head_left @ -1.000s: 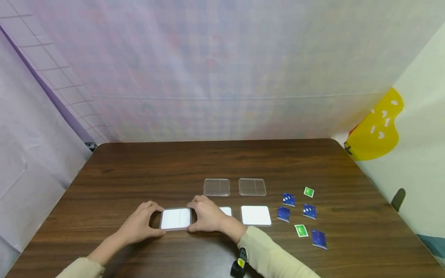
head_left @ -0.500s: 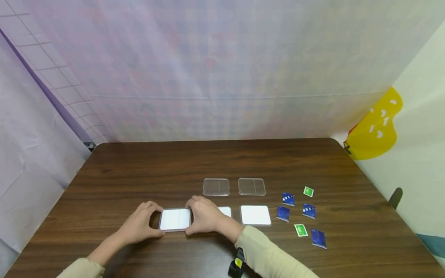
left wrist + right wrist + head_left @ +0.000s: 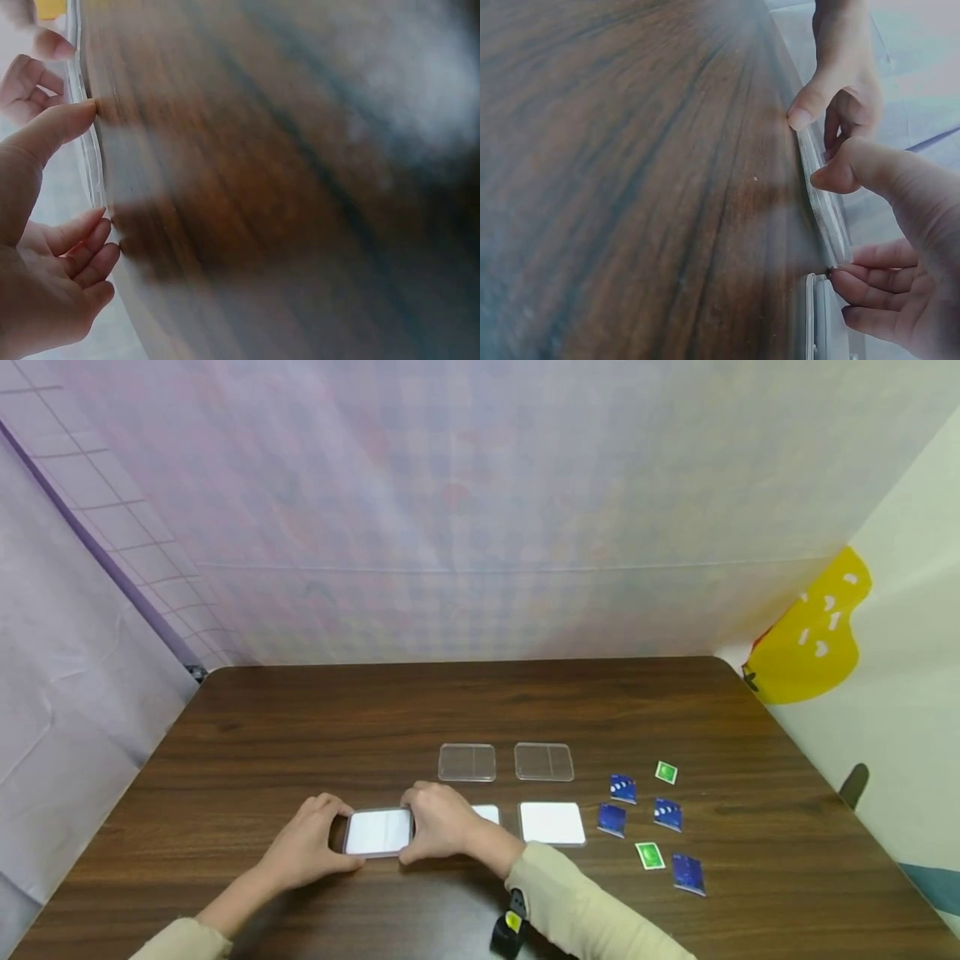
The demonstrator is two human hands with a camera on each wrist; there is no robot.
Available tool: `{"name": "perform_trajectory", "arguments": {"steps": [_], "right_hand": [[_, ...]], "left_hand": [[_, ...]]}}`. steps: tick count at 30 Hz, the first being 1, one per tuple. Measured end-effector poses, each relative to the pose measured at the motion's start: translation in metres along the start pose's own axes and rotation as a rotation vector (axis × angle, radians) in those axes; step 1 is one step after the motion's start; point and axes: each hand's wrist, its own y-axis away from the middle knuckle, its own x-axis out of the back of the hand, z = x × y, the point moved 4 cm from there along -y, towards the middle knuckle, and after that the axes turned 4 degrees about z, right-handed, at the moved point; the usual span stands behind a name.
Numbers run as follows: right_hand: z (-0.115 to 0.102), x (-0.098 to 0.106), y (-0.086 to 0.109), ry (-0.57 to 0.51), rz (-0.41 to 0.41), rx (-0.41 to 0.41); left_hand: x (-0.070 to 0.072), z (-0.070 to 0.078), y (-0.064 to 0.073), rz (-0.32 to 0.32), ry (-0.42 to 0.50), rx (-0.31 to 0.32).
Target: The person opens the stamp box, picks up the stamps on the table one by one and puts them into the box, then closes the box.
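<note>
A shallow clear plastic case [image 3: 377, 832] with a white filling lies flat on the dark wooden table. My left hand [image 3: 303, 845] holds its left side, thumb at the near corner and fingers at the far one. On the opposite side, my right hand [image 3: 441, 823] grips the right corners the same way. Seen low in the left wrist view, the case's rim [image 3: 95, 176] runs between thumb and fingertips. The right wrist view shows both thumbs along the near edge [image 3: 821, 195]. A second white-filled case [image 3: 487, 814] is mostly hidden behind my right hand.
Right of my hands lies another white-filled case [image 3: 551, 823]. Two clear lids, a left one [image 3: 467, 763] and a right one [image 3: 543, 762], lie farther back. Several small blue packets [image 3: 667, 815] and two green squares [image 3: 649, 856] are scattered on the right. A curtain [image 3: 450, 527] hangs behind the table.
Both hands keep their hold on the case, which stays in place. The left thumb has slid slightly to the right along the near edge.
</note>
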Motion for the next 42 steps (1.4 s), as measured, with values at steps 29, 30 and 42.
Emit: {"name": "perform_trajectory", "arguments": {"steps": [29, 30, 42], "right_hand": [[0.011, 0.015, 0.001, -0.117, 0.001, -0.001], [0.012, 0.016, 0.001, -0.121, 0.003, 0.005], [0.027, 0.023, -0.014, -0.144, 0.003, 0.004]], "left_hand": [[-0.004, -0.001, 0.003, 0.030, 0.003, -0.011], [-0.004, -0.001, 0.003, 0.031, 0.005, -0.011], [-0.004, 0.001, 0.005, 0.035, 0.006, -0.021]]}}
